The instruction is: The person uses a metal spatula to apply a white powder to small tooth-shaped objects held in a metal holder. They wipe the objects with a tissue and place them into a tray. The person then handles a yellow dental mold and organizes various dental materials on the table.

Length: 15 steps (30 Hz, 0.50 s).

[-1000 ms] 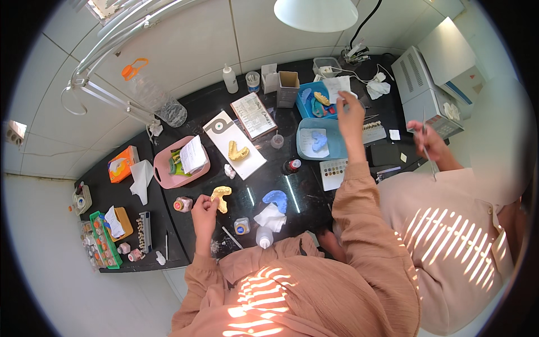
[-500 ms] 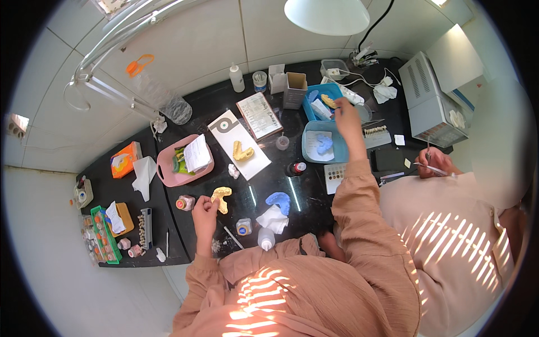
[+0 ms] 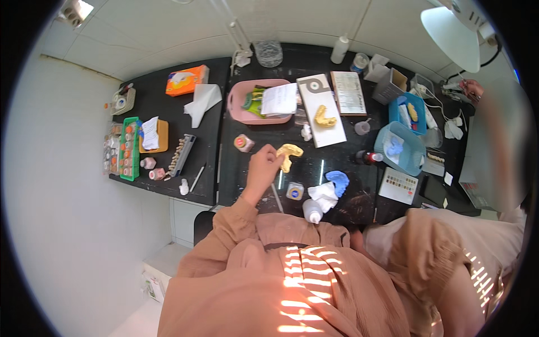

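Observation:
My left hand point(image 3: 266, 168) pinches a yellow dental cast point(image 3: 291, 155) between thumb and fingers, just above the black table. My right hand is out of sight; a sleeved arm bends down at the lower right with its hand hidden. A second yellow dental cast point(image 3: 324, 117) lies on a white box point(image 3: 329, 135). A third yellow cast point(image 3: 412, 112) sits in the far blue basket point(image 3: 396, 116). Near me lies a blue dental impression point(image 3: 338, 182), touching a crumpled white tissue point(image 3: 324, 195). The near blue basket point(image 3: 405, 166) holds another blue piece point(image 3: 394, 148).
Around my left hand stand a small red-capped jar point(image 3: 243, 142), a blue-labelled jar point(image 3: 295, 191) and a white squeeze bottle point(image 3: 312, 211). Farther back is a pink basket point(image 3: 238, 112). A co-worker's hand point(image 3: 471, 90) is at far right, near a white lamp point(image 3: 450, 36).
My view has swung left, so the table sits farther right. My right hand has left the yellow cast in the far blue basket and dropped from sight. The left keeps its cast.

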Each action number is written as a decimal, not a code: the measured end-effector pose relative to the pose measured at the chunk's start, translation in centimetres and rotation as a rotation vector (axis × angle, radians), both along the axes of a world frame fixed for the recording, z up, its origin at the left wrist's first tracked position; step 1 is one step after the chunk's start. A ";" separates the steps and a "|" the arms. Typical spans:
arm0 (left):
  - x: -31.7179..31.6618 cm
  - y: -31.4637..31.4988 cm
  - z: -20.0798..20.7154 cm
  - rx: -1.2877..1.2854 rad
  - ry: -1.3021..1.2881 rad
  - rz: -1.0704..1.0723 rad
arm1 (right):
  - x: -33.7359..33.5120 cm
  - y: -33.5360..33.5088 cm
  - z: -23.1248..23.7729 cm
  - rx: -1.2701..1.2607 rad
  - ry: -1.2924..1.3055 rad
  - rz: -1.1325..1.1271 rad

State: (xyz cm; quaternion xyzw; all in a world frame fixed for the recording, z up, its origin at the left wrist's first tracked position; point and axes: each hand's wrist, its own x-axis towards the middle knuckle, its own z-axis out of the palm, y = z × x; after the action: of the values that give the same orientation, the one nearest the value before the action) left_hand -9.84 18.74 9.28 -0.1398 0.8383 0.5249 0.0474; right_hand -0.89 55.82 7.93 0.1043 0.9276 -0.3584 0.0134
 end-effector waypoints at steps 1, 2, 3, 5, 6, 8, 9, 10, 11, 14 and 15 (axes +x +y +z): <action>0.0 -0.1 0.5 -0.010 0.000 -0.010 | 3.5 1.9 -6.3 0.115 -0.213 0.095; 0.1 -0.3 0.9 -0.020 0.000 -0.024 | 7.1 3.4 -12.3 0.224 -0.386 0.216; -0.1 -0.3 1.2 -0.030 -0.010 -0.040 | 11.0 5.2 -18.3 0.322 -0.507 0.365; -0.3 -1.1 1.1 -0.014 -0.045 -0.050 | 16.5 7.5 -23.9 0.458 -0.570 0.551; 0.6 -1.9 0.6 -0.035 -0.060 -0.037 | 15.5 5.7 -22.4 0.327 -0.571 0.392; 1.5 -2.8 0.6 -0.058 -0.056 -0.024 | 13.6 2.6 -16.9 0.075 -0.551 0.057; 1.2 -2.7 0.6 -0.047 -0.050 -0.036 | 13.9 2.4 -15.9 0.074 -0.560 0.035; 0.9 -2.8 0.6 -0.040 -0.044 -0.043 | 14.2 2.4 -15.4 0.071 -0.567 0.020; 0.9 -2.7 0.5 -0.069 -0.024 -0.072 | 14.3 2.4 -15.0 0.068 -0.575 0.006; 0.3 -2.7 0.9 -0.047 -0.020 -0.070 | 14.3 2.7 -15.4 0.089 -0.611 0.024; 0.2 -3.0 0.8 -0.027 -0.089 -0.094 | 14.7 3.2 -15.6 0.113 -0.629 0.010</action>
State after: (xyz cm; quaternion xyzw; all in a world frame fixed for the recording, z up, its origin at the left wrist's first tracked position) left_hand -9.62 15.78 10.07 -0.1238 0.8479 0.5042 0.1072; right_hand 13.77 59.03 -7.66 0.2060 0.8970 -0.2563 0.2953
